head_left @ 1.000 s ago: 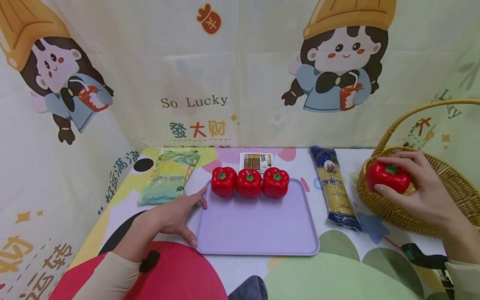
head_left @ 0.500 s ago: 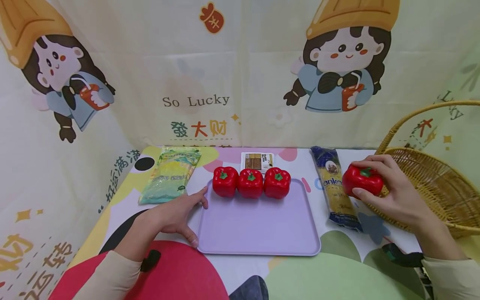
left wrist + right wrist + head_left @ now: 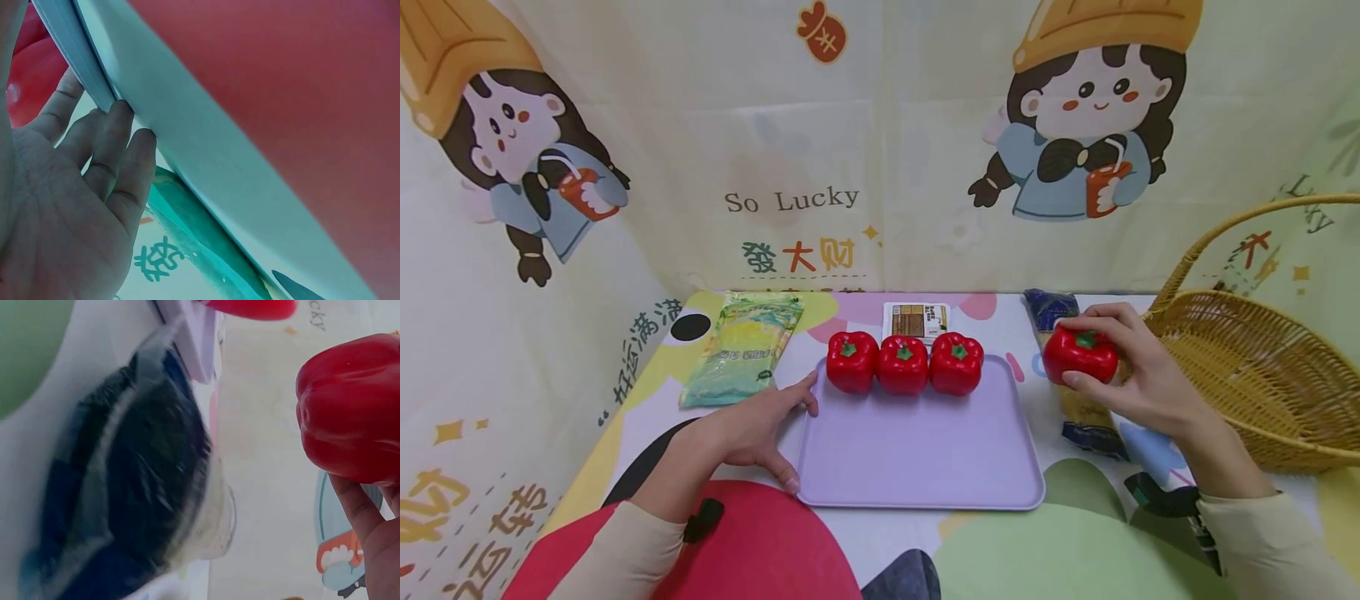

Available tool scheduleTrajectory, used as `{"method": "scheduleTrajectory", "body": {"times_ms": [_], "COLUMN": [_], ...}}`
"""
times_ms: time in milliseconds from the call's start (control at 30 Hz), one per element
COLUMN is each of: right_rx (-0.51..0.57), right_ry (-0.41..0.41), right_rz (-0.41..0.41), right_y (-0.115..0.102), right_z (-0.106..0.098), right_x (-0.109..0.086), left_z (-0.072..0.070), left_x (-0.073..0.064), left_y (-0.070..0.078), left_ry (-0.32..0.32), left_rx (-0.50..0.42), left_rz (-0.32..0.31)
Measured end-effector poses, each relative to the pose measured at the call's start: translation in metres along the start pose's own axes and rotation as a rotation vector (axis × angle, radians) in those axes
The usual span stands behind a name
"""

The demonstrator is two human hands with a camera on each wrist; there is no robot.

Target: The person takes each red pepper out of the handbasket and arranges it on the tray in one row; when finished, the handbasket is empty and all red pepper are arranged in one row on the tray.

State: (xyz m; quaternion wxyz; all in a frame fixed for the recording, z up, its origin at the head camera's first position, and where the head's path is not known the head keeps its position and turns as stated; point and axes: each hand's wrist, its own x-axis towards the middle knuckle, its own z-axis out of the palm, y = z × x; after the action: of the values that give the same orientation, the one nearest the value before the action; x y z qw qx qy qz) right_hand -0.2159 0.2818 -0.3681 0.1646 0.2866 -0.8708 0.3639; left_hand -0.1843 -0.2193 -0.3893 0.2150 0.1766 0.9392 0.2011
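My right hand (image 3: 1138,375) grips a red bell pepper (image 3: 1078,354) in the air, fingers on its top and thumb on its near side. The pepper hangs over the blue-and-yellow pasta packet (image 3: 1086,412) and hides its middle; the right wrist view also shows the held pepper (image 3: 356,409) above the table. Three more red peppers, the middle pepper (image 3: 903,367) among them, stand side by side along the far edge of a lilac tray (image 3: 921,458). Spread at the tray's left edge, my left hand (image 3: 760,433) touches the rim with extended fingers and thumb.
At right stands a wicker basket (image 3: 1262,367) with a tall arched handle. A green-yellow pouch (image 3: 741,350) lies left of the tray, and a small flat package (image 3: 916,320) sits behind the peppers. A printed cloth (image 3: 925,167) hangs at the back.
My right hand has carried the pepper leftward from over the basket's rim to above the pasta packet. The left hand stays at the tray's edge.
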Motion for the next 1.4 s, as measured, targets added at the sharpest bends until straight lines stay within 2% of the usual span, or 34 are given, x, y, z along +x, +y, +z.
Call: {"method": "scheduleTrajectory", "body": {"times_ms": [167, 433, 600, 1400], "right_rx": [0.0, 0.06, 0.051, 0.009], "right_ry": [-0.02, -0.079, -0.101, -0.185], "right_rz": [-0.035, -0.026, -0.042, -0.058], "right_y": [0.002, 0.002, 0.002, 0.001], "right_z": [0.011, 0.029, 0.038, 0.058], "right_x": [0.003, 0.005, 0.007, 0.006], "left_z": [0.0, 0.0, 0.001, 0.002], "left_x": [-0.001, 0.0, 0.001, 0.001], "left_y": [0.001, 0.001, 0.001, -0.001], "left_ry": [0.005, 0.003, 0.003, 0.003], "left_rx": [-0.007, -0.008, -0.008, -0.015], "left_rz": [0.0, -0.009, -0.009, 0.002]}}
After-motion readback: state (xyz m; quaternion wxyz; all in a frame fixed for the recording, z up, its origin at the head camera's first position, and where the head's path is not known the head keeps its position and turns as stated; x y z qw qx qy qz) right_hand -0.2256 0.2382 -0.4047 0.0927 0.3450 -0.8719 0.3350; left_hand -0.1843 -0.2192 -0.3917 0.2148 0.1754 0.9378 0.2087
